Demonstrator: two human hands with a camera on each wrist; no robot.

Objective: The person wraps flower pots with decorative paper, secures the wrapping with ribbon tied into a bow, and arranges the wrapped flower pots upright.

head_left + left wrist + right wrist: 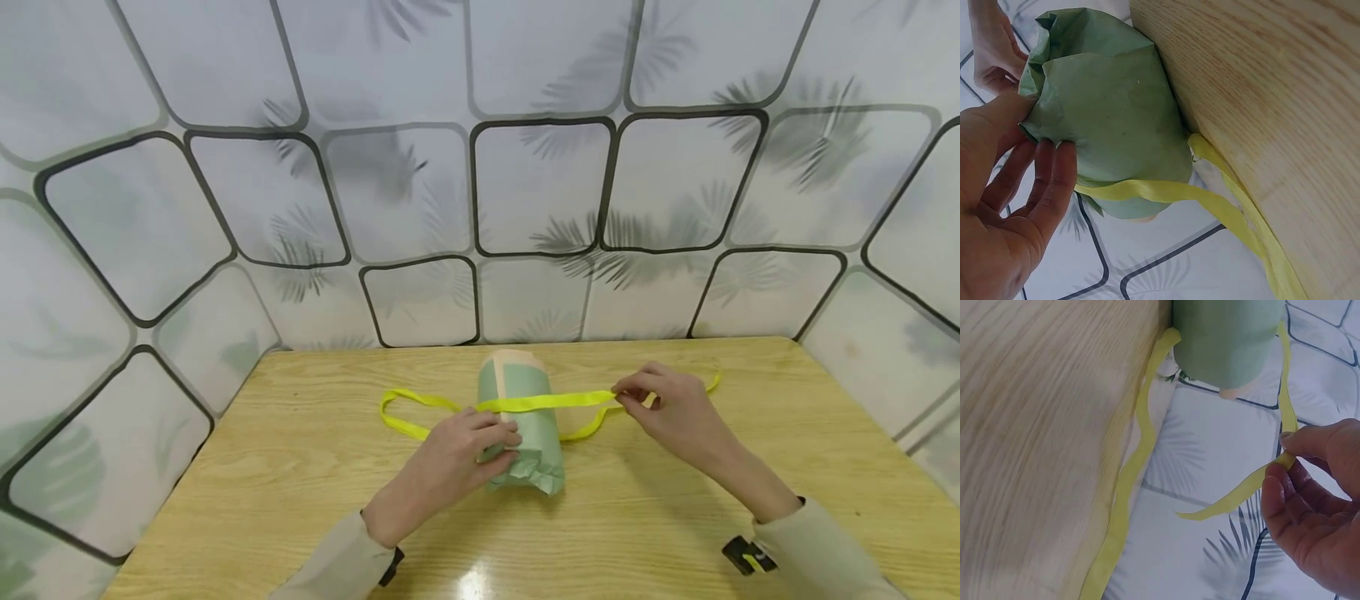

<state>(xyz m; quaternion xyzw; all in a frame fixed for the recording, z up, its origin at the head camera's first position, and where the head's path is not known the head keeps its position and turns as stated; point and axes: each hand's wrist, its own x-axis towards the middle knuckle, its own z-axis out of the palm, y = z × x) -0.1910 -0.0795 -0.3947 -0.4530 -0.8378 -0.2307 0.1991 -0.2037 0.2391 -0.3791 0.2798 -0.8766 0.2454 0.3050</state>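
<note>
A: There it is, the green package (534, 435), lying on the wood-grain surface (300, 475), crumpled paper at its near end. Where are the hands?

B: Apart from each other! The left hand (456, 450) is at the package's left side, its thumb and fingertips clamped on that crumpled paper, as the left wrist view shows.

A: And the other?

B: The right hand (678, 414) is out to the right of the package, not touching it, thumb and forefinger pinching the yellow ribbon (555, 402)! The right wrist view has a short tail poking out past those fingertips.

A: Follow that ribbon for us!

B: One strand runs straight across the upper side of the package to the pinch. A loop lies to the package's left, and a second strand comes out low on its right, passing behind the right hand.

A: And around it all?

B: Pale sleeves (337, 557) nearer than the package, and a leaf-patterned backdrop (542, 187) behind it.
</note>
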